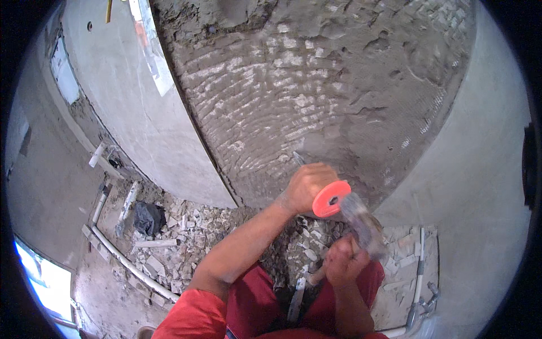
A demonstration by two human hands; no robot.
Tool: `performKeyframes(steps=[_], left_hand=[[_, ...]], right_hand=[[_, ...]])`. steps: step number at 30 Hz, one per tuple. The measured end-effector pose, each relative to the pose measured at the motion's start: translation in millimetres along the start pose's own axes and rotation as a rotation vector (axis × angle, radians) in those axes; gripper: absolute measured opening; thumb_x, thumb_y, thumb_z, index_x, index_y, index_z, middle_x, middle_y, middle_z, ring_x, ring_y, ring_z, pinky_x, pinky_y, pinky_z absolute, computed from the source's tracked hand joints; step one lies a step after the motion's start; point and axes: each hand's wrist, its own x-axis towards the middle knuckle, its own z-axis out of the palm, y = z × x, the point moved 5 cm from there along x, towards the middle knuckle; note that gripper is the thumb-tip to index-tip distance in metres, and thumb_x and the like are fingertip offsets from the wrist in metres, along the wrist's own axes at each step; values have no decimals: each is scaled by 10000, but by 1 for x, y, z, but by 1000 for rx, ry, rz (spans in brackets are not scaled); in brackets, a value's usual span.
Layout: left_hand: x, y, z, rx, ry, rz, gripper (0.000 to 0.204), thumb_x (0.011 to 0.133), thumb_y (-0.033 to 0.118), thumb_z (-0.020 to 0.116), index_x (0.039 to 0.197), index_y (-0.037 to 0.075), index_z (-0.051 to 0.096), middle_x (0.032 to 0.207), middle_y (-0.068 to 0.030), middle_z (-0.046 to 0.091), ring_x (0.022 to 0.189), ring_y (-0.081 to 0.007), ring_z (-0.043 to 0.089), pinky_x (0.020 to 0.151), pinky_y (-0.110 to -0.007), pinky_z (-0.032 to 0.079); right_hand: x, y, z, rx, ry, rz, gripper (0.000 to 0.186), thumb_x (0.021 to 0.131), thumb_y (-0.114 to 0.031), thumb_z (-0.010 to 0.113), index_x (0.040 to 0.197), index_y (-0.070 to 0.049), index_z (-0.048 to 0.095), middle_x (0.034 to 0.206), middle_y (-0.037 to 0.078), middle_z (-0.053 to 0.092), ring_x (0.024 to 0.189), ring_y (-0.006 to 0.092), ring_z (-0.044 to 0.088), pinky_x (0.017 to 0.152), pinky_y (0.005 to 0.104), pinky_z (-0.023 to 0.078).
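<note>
My left hand (310,183) is closed around a steel chisel (298,156) with an orange round hand guard (330,198). The chisel's tip points at the mortar-covered wall (293,90), which has ridged adhesive and pale patches; whether the tip touches it is hard to tell. My right hand (344,260) grips a hammer (362,226), its head blurred just beside and below the guard.
Pale panels border the mortar on the left (158,124) and right (468,141). Broken rubble (189,246) covers the floor below, with white pipes (132,268) at left, more pipework (419,271) at right, and a black bag (148,219). A bright opening (45,277) shows at lower left.
</note>
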Motion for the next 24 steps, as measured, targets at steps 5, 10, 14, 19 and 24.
performKeyframes(steps=[5, 10, 14, 19, 24], left_hand=[[-4, 0, 6, 50, -17, -36, 232, 637, 195, 726, 791, 38, 652, 757, -95, 633, 692, -299, 625, 608, -389, 481], [-2, -5, 5, 78, -18, -56, 228, 619, 202, 718, 773, 52, 641, 775, -92, 639, 709, -290, 629, 617, -386, 481], [-3, -6, 9, 107, 40, -53, 216, 636, 218, 709, 768, 66, 632, 777, -81, 638, 715, -277, 634, 628, -387, 488], [-2, -5, 17, 165, -86, -56, 196, 656, 230, 692, 758, 77, 623, 757, -70, 626, 724, -273, 638, 669, -388, 506], [-18, -7, 36, 247, -193, -161, 166, 665, 210, 685, 760, 83, 633, 742, -66, 619, 734, -271, 639, 668, -389, 502]], right_hand=[[-1, -30, 21, 464, 211, -17, 207, 949, -215, 549, 821, -74, 468, 617, 35, 458, 486, 123, 452, 442, 297, 446], [-12, 43, -14, -100, 9, -11, 293, 970, -291, 526, 769, -92, 454, 591, 33, 454, 453, 120, 430, 384, 295, 421], [-4, 4, -1, 353, -86, -198, 293, 983, -249, 511, 740, -103, 434, 558, 19, 428, 439, 119, 431, 373, 309, 404], [5, 67, -31, -283, 68, -65, 338, 1018, -278, 473, 756, -70, 424, 550, 8, 405, 400, 126, 427, 338, 312, 389], [22, 6, -23, -18, 5, 203, 298, 1014, -289, 459, 827, -61, 420, 556, 12, 404, 404, 105, 426, 336, 270, 374]])
